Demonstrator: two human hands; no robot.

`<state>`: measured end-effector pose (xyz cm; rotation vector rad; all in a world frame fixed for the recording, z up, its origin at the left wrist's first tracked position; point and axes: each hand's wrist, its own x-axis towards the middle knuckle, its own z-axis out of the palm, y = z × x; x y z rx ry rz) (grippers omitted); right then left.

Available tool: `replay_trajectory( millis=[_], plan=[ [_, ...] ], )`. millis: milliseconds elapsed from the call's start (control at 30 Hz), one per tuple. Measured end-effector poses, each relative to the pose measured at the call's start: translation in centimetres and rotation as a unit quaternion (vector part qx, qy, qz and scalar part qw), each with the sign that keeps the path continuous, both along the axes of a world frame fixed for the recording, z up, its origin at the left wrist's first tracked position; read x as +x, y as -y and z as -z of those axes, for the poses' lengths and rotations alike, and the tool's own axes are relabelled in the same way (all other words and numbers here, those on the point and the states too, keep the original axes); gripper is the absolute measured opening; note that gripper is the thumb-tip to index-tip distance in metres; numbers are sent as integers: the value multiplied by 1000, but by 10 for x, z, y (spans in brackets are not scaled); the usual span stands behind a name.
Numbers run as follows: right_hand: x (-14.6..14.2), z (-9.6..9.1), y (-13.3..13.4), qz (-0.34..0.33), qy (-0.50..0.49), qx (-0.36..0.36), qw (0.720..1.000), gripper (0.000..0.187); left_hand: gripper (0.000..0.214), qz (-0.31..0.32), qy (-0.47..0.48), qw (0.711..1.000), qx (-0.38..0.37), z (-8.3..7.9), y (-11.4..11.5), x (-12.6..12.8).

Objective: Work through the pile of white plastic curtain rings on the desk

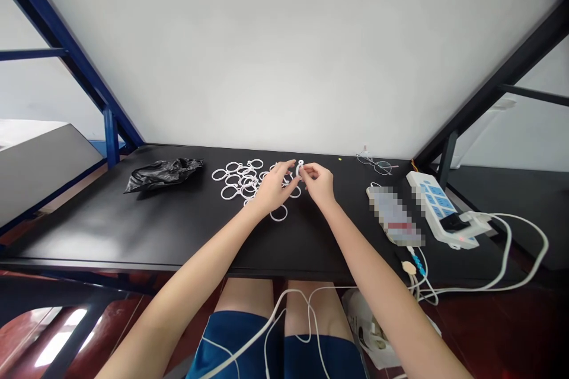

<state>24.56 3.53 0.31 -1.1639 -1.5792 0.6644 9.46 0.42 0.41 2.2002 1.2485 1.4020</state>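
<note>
While left hand [272, 190] and right hand [319, 185] pinch it, the ring [300, 168] is small, white

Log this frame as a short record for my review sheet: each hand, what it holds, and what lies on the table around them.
surface: black tabletop
left hand: left hand, fingertips on a small white plastic ring
right hand: right hand, pinching the same ring from the other side
under the hands: pile of loose white plastic rings
table left: crumpled black plastic bag
table right: wire-framed glasses, white power strip with blue sockets, white cables
</note>
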Motion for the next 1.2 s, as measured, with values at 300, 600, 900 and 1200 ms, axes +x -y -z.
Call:
replay_trajectory(
  millis=[300, 600, 900, 1200],
  plan=[
    [-17, 1, 17, -38, -7, 33, 999, 28, 47, 70, 211, 947, -231, -5, -1, 0],
    [-15, -3, 17, -36, -5, 52, 998, 27, 40, 158, 282, 899, -295, -13, 2, -3],
    [-13, -15, 9, -92, -242, -163, 952, 31, 42, 127, 288, 901, -297, -10, -1, -4],
    [-9, -12, 7, -101, -261, -189, 941, 30, 42, 99, 276, 909, -295, -12, -2, -3]
  ],
)
